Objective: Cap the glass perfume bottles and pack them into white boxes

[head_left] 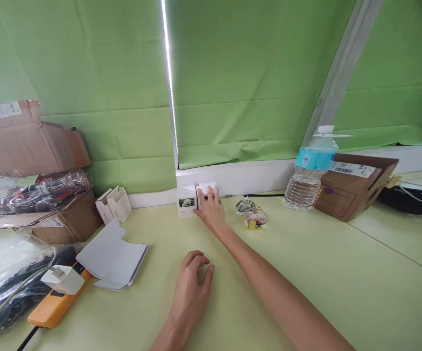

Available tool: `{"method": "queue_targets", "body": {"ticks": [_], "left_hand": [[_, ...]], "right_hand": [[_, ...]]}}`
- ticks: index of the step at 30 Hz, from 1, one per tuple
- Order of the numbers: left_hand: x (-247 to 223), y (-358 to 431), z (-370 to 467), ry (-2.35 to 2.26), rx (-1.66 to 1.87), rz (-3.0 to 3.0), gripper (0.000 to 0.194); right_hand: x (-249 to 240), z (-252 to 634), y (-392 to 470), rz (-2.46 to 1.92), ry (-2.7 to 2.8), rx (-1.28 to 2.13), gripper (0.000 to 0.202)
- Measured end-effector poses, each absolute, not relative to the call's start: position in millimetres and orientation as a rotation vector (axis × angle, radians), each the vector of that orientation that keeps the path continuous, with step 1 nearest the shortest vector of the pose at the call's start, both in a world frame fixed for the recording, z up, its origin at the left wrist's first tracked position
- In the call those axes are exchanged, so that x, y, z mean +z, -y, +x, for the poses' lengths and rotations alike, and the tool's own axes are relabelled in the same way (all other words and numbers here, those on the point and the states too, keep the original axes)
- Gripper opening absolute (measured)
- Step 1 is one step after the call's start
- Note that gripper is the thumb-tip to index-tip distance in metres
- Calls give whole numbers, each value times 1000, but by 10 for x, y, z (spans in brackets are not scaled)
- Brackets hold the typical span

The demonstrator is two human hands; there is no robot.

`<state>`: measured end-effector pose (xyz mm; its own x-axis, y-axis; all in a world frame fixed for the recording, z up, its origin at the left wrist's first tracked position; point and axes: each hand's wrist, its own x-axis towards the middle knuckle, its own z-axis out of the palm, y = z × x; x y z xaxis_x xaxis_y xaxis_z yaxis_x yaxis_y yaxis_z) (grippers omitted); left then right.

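My right hand (212, 210) reaches to the back of the table, against the wall ledge. Its fingers lie over the upper part of a small box with a white top (206, 185), with the thumb lower at the front. My hand covers most of that box. Directly to its left stands a white box with a flower picture (186, 202). My left hand (191, 285) rests on the table nearer to me, fingers curved, thumb apart, nothing held. Right of my right hand are a clear glass perfume bottle (245, 206), a pinkish one (256, 217) and a gold cap (251, 224).
A water bottle (308, 170) and a cardboard box (350, 187) stand at right. At left are stacked cartons (65, 219), small opened white boxes (114, 204), folded white papers (112, 256) and an orange power strip (55, 304) with a white charger (63, 279).
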<state>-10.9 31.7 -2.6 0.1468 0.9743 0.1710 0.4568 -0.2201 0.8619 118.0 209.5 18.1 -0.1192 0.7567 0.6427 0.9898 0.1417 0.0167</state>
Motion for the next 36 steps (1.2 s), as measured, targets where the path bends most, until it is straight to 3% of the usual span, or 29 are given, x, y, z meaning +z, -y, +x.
{"method": "queue_targets", "body": {"ticks": [12,32,36], "left_hand": [[17,-306,-94,-1391,978,1820,22],[-60,-361,-144,-1300,1128,1690,23],[-56,-383,-176,-1316,1182,1645,28]], "right_hand": [[123,1157,-2086,-1648,1874,-575,66],[157,1319,-2073,-1599,1936,-560,76],[353,1361,-1910,-1539,1937,-403,57]]}}
